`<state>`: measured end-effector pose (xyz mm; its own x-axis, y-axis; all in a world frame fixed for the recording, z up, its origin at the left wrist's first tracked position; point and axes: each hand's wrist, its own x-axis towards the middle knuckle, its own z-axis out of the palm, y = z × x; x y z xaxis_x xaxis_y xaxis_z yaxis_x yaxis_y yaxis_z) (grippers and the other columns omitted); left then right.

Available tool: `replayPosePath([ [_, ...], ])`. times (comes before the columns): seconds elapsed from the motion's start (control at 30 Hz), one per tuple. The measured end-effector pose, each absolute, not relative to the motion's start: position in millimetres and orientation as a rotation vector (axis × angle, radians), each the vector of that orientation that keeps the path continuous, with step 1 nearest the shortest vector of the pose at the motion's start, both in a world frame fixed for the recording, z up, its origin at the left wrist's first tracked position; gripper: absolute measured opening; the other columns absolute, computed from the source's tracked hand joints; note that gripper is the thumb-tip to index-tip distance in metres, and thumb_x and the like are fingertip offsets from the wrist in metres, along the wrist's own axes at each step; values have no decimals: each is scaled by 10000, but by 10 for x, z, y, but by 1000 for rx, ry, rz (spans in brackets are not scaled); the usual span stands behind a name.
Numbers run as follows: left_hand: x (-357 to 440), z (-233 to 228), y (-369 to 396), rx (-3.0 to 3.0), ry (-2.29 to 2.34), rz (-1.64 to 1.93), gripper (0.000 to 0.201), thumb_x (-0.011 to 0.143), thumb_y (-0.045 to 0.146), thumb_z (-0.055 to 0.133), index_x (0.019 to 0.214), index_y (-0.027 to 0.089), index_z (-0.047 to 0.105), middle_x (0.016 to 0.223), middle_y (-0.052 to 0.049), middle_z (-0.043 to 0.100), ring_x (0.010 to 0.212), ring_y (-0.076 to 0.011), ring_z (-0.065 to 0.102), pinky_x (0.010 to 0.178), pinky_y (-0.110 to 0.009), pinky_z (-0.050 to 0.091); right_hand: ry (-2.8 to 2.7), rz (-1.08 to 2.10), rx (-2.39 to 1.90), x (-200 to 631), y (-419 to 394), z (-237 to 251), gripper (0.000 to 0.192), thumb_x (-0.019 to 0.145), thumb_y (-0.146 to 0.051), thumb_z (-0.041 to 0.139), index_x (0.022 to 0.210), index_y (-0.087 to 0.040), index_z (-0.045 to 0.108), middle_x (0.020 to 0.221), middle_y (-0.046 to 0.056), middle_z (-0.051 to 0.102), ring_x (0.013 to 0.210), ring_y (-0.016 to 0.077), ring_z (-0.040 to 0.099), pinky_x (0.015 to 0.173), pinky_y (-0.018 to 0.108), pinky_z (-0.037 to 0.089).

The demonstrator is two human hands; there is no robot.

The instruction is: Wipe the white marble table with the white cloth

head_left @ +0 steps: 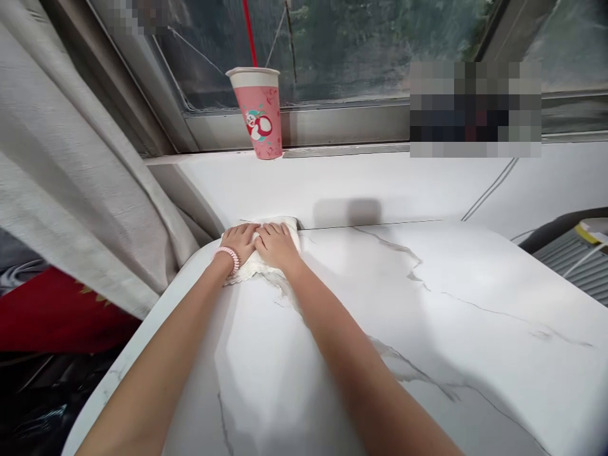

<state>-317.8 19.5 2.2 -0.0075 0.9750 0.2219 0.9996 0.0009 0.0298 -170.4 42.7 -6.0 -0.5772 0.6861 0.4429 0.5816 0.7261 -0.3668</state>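
Both my hands rest side by side on a white cloth [250, 268] at the far left end of a white marble-patterned table [266, 354]. My left hand [240, 240], with a pink coiled band at its wrist, lies flat on the cloth's left part. Just right of it, my right hand [276, 244] is also laid flat, the two hands touching or almost so. The fingers of both are stretched out and press the cloth down. The cloth's far edge comes up to the wall behind the table.
On the window ledge above my hands stands a pink paper cup [261, 130] with a red straw [249, 31]. A pale curtain [85, 158] hangs at the left, over red fabric [61, 316]. Right of the table is a dark-edged grey ribbed object [579, 272].
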Motion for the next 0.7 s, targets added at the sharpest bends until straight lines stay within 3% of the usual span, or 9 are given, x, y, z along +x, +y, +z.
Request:
replayPosePath([
  [0.27, -3067, -41, 137, -2085, -2107, -314, 478, 903, 380, 341, 1313, 224, 532, 1393, -112, 564, 1288, -303, 500, 1087, -493, 365, -2316, 237, -1000, -1557, 310, -57, 330, 1008, -243, 400, 1276, -150, 569, 1366, 109, 583, 1328, 214, 445, 1192, 465, 220],
  [0.7, -2294, -132, -1211, -2014, -2077, -272, 541, 915, 348, 306, 1383, 163, 506, 1433, -161, 525, 1356, -317, 446, 1125, -541, 312, -2447, 196, -842, -713, -883, -48, 422, 984, -296, 413, 1345, -104, 518, 1435, 143, 518, 1366, 258, 399, 1202, 484, 209],
])
